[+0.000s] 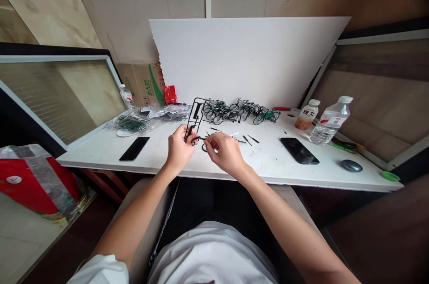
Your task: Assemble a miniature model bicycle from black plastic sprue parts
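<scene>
Upright in my left hand (181, 147) is a black plastic parts frame (193, 116), pinched near its lower end. My right hand (226, 150) is closed with its fingertips on a small dark piece (197, 139) at the bottom of that frame; my fingers partly hide it. Both hands are just above the front of the white table. Below and between them a small black wheel (204, 146) shows in part. Several thin black parts (247, 140) lie right of and behind my right hand. Beyond them stands a cluster of small green and black model bicycles (241, 109).
Clear bags of green parts (130, 122) lie at the back left. One phone (134, 149) is left of my hands, another phone (299, 150) right. A brown drink bottle (306, 115), a water bottle (331, 122) and a dark mouse (351, 165) stand at the right.
</scene>
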Available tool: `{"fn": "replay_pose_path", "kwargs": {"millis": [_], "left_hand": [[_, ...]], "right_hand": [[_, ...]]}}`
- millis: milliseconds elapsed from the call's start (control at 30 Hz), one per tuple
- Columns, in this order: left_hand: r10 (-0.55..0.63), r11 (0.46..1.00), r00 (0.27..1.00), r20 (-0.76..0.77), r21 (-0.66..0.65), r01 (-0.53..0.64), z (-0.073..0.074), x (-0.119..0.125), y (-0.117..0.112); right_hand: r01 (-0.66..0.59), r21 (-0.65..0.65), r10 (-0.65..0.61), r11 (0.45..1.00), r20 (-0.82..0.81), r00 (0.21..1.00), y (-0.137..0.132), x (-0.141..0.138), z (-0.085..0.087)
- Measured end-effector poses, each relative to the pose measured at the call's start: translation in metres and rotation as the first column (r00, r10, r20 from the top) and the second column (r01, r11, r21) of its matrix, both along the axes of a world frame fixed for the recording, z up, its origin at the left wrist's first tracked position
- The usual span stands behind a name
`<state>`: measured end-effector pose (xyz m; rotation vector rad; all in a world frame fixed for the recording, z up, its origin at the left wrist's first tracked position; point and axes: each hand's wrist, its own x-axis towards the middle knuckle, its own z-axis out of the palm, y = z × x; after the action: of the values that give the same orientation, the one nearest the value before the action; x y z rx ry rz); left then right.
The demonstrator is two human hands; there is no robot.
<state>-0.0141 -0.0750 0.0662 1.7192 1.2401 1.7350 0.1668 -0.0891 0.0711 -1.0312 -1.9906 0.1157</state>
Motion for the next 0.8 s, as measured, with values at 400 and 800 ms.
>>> {"fn": "replay_pose_path", "kwargs": {"millis": [400, 800], "left_hand": [[-0.416, 0.803, 0.867, 0.273, -0.338, 0.491, 0.008, -0.01, 0.006], [-0.532, 0.711, 0.804, 0.265, -0.376, 0.595, 0.02, -0.021, -0.004]], "right_hand": [[-0.092, -0.005, 0.092, 0.996, 0.101, 0.991, 0.025, 0.021, -0.005], [-0.335, -0.053, 0.33, 0.941, -0.082, 0.94, 0.02, 0.018, -0.002]]}}
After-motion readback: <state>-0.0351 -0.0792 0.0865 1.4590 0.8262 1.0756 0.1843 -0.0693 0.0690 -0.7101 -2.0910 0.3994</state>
